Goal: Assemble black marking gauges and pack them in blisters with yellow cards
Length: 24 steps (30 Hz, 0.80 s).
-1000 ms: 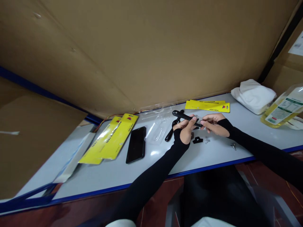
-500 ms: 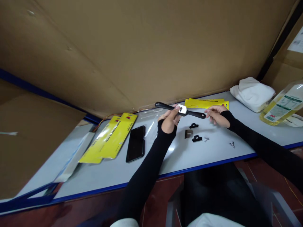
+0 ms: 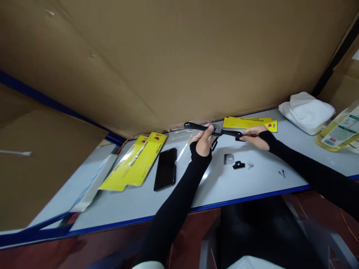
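Observation:
My left hand (image 3: 202, 141) is closed around the middle of a black spokeshave (image 3: 193, 126), held above the table with its handles pointing left and right. Just below those fingers shows a dark, narrow piece (image 3: 214, 143) that I cannot make out. At the right handle's end, my right hand (image 3: 255, 137) pinches a small black cap plate (image 3: 239, 139), mostly hidden by the fingers. On the table below lie a flat metal blade (image 3: 229, 159), another black cap plate (image 3: 239, 165), and two small silver screws, one near the plate (image 3: 250, 166) and one farther right (image 3: 282, 173).
Yellow tool cards (image 3: 140, 160) and a black phone (image 3: 165, 169) lie at left, with clear plastic packaging (image 3: 183, 153) beside them. More yellow cards (image 3: 249, 122) are behind my right hand. At right stand a white cloth bundle (image 3: 307, 112) and a bottle of yellow liquid (image 3: 338, 129).
My right hand has picked up one of the two black cap plates from the table. My left hand keeps its hold on the spokeshave. The view has shifted slightly.

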Each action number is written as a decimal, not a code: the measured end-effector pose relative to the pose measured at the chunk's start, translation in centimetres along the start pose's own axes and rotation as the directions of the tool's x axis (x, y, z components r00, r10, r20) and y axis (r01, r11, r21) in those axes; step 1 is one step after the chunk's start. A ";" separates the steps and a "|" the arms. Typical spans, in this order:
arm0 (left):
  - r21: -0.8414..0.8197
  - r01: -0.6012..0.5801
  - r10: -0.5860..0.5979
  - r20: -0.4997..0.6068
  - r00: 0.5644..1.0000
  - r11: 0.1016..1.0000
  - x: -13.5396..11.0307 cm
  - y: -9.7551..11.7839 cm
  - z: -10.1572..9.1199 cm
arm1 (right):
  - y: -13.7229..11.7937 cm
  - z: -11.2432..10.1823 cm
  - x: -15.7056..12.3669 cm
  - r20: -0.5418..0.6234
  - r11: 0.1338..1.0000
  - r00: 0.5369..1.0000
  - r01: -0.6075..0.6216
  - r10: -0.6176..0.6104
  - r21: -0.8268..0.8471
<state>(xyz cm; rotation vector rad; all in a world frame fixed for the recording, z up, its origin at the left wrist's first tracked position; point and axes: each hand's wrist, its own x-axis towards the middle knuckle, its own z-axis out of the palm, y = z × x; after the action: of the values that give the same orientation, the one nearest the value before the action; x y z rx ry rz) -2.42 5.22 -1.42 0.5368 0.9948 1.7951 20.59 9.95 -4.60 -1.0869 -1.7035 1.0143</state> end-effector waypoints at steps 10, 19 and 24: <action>0.033 0.102 -0.103 0.044 0.994 0.994 -4.7 -2.7 1.4 | -5.9 2.9 -2.7 -0.236 0.992 0.966 0.087 -0.107 -0.093; 0.080 0.064 -0.070 0.071 0.995 0.995 -5.8 -3.7 1.8 | -3.6 2.7 -2.5 0.055 0.978 0.997 0.036 -0.048 0.203; 0.125 0.072 -0.079 0.052 0.996 0.990 -5.4 -3.1 1.5 | -4.0 2.3 -2.4 0.081 0.960 0.995 0.031 -0.056 0.279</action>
<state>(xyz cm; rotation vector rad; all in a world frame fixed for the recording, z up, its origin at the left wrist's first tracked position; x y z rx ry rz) 2.68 1.52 -2.71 0.6152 1.0778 1.6508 18.10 6.06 -2.12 -0.8298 -1.5887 1.2462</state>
